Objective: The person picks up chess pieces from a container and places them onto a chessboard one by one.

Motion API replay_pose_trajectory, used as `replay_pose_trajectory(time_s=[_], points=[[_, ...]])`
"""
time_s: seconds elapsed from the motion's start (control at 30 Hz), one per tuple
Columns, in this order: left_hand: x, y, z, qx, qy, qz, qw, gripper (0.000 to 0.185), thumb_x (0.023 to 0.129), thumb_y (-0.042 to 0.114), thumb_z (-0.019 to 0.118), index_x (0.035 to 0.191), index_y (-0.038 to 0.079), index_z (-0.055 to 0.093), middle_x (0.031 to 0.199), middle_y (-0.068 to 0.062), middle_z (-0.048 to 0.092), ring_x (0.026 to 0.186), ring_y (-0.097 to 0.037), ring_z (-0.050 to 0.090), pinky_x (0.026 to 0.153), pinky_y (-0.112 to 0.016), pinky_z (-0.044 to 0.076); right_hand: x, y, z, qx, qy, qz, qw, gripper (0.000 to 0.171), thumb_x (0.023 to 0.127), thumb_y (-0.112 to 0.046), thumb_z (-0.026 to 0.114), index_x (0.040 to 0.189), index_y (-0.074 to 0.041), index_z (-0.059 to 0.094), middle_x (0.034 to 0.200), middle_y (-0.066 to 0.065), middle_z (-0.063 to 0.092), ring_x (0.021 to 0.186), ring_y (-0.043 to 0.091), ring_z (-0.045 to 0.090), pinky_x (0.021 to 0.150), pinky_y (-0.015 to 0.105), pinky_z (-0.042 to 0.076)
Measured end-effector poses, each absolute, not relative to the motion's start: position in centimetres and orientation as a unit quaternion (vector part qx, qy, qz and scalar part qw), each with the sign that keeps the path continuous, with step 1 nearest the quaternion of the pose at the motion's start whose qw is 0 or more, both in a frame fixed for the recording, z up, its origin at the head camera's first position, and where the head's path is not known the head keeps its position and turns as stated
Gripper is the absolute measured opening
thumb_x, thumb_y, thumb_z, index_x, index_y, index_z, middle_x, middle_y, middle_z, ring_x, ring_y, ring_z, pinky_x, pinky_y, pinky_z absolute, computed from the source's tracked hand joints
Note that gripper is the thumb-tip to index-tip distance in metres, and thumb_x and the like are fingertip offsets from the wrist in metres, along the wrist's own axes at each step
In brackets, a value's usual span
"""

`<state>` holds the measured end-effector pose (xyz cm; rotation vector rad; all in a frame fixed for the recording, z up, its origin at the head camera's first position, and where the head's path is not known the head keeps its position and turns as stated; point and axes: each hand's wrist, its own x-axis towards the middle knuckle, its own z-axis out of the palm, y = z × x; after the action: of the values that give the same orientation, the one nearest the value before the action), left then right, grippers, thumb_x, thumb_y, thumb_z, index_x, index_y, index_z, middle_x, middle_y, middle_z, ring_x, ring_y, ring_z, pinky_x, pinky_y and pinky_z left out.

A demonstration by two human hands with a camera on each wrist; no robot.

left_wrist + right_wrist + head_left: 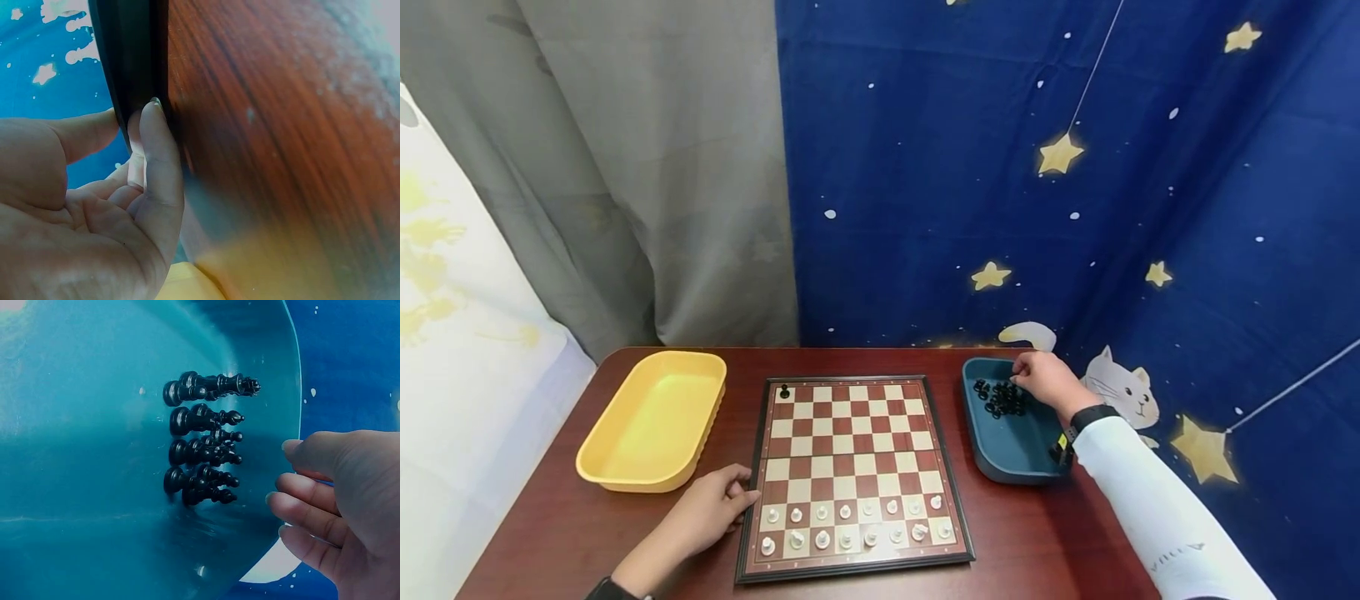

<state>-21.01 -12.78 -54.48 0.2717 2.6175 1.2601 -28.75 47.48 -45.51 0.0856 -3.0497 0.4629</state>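
Observation:
A brown-and-cream chessboard point(853, 446) lies on the table, white chess pieces point(822, 540) standing in two rows along its near side. One black chess piece point(785, 391) stands in its far left corner. At the board's left edge, my left hand point(718, 507) pinches the dark frame point(134, 56) between thumb and curled fingers. My right hand point(1047, 379) hovers over the far right part of a teal tray point(1015, 477), fingers loosely bent and apart. Beneath it, black chess pieces point(203, 450) stand close together in the tray; nothing shows between the fingers in the right wrist view.
Left of the board sits a yellow tray point(655, 425). The dark red wooden table point(842, 360) backs onto a grey curtain point(700, 167) and a blue star-patterned curtain point(925, 167). A small dark object with a yellow mark point(1062, 450) is at the teal tray's right side.

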Motion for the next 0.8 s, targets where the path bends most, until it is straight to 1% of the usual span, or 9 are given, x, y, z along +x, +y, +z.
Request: replay_pose_trajectory(time_s=[0.23, 0.53, 0.8], points=[[-21.0, -12.8, -54.7, 0.102, 0.893, 0.425, 0.106, 0.032, 0.102, 0.009, 0.079, 0.129, -0.006, 0.069, 0.078, 0.001, 0.063, 0.061, -0.017, 0.064, 0.056, -0.03, 0.052, -28.5, 47.6, -45.3, 0.031, -0.987, 0.154, 0.031, 0.009, 0.102, -0.007, 0.077, 0.107, 0.001, 0.076, 0.097, 0.011, 0.076, 0.087, 0.025, 0.07, 0.084, 0.052, 0.058], [-20.9, -12.9, -54.8, 0.099, 0.888, 0.437, 0.107, 0.031, 0.103, 0.008, 0.078, 0.128, -0.007, 0.068, 0.078, 0.0, 0.063, 0.063, -0.017, 0.065, 0.057, -0.03, 0.055, -28.4, 47.6, -45.6, 0.059, -0.987, 0.15, 0.028, 0.014, 0.1, -0.004, 0.078, 0.111, 0.005, 0.077, 0.099, 0.013, 0.077, 0.09, 0.028, 0.073, 0.084, 0.053, 0.059], [-20.9, -12.8, -54.8, 0.099, 0.887, 0.439, 0.107, 0.028, 0.103, 0.009, 0.078, 0.125, -0.006, 0.069, 0.078, 0.0, 0.063, 0.063, -0.017, 0.065, 0.057, -0.031, 0.055, -28.9, 46.9, -46.4, 0.081, -0.985, 0.149, 0.037, 0.011, 0.097, -0.002, 0.081, 0.107, 0.002, 0.079, 0.095, 0.008, 0.077, 0.085, 0.021, 0.071, 0.081, 0.049, 0.059]])
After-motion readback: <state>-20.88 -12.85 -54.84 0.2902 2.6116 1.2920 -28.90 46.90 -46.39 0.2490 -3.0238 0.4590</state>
